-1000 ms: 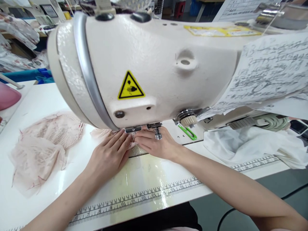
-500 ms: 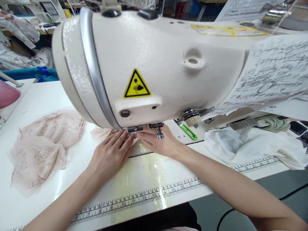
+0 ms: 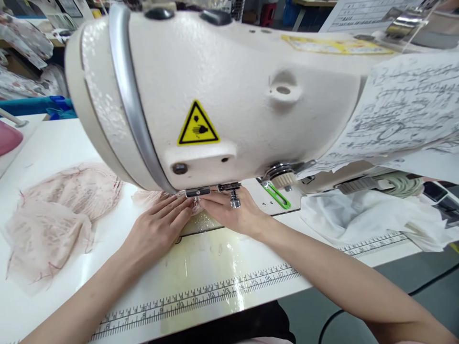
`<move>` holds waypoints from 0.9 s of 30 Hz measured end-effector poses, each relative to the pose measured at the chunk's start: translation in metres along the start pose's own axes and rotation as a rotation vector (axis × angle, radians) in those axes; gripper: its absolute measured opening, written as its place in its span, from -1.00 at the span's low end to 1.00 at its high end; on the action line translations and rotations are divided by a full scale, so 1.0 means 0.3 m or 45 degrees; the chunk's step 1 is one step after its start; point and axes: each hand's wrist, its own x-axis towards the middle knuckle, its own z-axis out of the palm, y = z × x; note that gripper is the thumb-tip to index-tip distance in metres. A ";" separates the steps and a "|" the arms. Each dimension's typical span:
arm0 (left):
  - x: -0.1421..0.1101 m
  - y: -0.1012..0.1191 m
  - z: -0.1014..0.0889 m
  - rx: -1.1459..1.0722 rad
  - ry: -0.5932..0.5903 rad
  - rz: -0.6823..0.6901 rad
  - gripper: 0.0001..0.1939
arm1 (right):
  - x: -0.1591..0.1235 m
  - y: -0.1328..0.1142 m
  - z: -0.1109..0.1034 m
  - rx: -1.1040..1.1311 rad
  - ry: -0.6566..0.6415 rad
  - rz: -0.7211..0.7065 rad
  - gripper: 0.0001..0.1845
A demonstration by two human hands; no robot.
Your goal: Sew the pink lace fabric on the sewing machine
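Left grip (image 3: 156,225) flat, palm down

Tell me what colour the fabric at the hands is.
Pale pink; the fabric shows best in the head view, the only one.

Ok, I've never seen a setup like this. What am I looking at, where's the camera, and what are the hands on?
There's no robot: one camera worn on a person's head looks forward and down at two bare hands. The big white body across the view is a sewing machine. Just below it, the left hand lies palm down and the right hand reaches in from the other side. Both are at a pale pink lacy piece; whether either pinches it is hidden.

On the white table lie a sheer pink heap at left and a white cloth at right. A green tool lies beyond the right wrist, and a ruler scale runs along the near edge.
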 end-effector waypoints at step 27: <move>-0.004 -0.006 0.003 -0.078 -0.023 -0.117 -0.59 | 0.011 -0.055 0.016 0.041 0.205 -0.191 -0.79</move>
